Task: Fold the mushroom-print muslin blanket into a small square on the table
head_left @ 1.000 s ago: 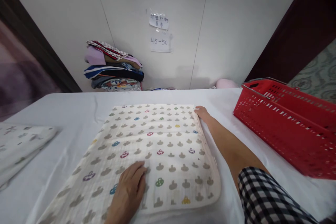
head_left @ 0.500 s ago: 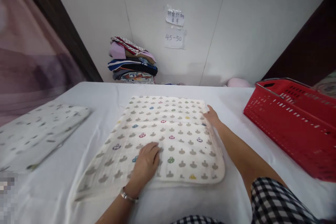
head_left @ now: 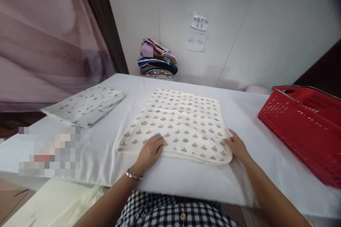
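The right hand [head_left: 238, 146] now rests at the near right corner of the cloth [head_left: 181, 126], at about 4 o'clock on it; a second ago it lay at the far right corner, near 1 o'clock, so it has slid down that whole edge. The left hand [head_left: 150, 150] stays pressed flat on the near edge, at about 7 o'clock, fingers spread and released, grasping nothing. The right hand's grip is harder to read: its fingers touch the corner and may pinch the hem, but I cannot tell from this angle.

The view has also pulled back and swung left, so the front of the surface [head_left: 186, 181] and the checked shirt [head_left: 170, 212] now show below.

The cloth lies folded and flat in the middle of the white surface, its edges lined up and its layers even. With both hands on the near edge, the smoothing along the right side looks done, and the work in hand appears to be at the near hem.

A second folded cloth [head_left: 85, 104] lies at 10 o'clock, well apart. A red basket [head_left: 301, 127] sits at 3 o'clock, and a clothes pile [head_left: 157, 64] stands against the wall at 12 o'clock.
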Action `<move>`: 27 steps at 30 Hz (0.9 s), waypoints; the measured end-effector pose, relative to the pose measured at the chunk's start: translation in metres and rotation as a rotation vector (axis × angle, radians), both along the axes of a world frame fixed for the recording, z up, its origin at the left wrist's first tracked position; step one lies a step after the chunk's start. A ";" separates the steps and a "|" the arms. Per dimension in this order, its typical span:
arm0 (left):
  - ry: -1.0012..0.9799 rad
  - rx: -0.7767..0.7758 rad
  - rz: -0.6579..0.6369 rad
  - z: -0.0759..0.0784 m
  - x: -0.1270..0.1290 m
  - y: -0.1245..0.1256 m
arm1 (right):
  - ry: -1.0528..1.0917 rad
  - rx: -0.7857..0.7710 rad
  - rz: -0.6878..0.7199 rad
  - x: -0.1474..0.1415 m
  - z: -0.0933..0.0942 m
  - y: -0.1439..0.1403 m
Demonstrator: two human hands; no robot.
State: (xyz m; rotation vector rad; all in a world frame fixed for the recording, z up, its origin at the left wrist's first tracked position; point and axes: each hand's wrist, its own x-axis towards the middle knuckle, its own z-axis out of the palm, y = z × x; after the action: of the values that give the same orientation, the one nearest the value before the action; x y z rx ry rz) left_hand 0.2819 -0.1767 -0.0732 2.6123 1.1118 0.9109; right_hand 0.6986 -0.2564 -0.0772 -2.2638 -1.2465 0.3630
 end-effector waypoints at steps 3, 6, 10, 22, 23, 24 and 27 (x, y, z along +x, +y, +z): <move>-0.013 -0.005 0.057 0.000 -0.023 -0.006 | -0.027 -0.052 0.022 -0.011 0.001 -0.022; -0.027 0.000 0.145 -0.001 -0.043 -0.011 | -0.226 0.040 0.085 -0.024 0.001 -0.036; -0.032 0.013 0.308 -0.003 -0.060 -0.018 | -0.429 0.273 0.288 -0.048 0.001 -0.041; 0.100 0.049 0.132 0.002 -0.037 -0.026 | -0.275 0.230 1.036 -0.166 0.027 0.002; 0.110 0.048 0.114 0.002 -0.033 -0.025 | -0.294 0.212 1.044 -0.171 0.027 0.005; 0.119 0.045 0.101 0.001 -0.030 -0.024 | -0.312 0.198 1.049 -0.174 0.027 0.007; 0.149 0.037 0.073 0.001 -0.022 -0.020 | -0.352 0.191 1.042 -0.179 0.024 0.011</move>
State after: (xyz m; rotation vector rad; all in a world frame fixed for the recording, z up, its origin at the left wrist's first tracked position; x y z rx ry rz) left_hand 0.2603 -0.1972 -0.0724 2.7245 1.2446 0.7685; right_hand 0.5194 -0.2459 -0.0530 -1.3770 -2.4658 0.1782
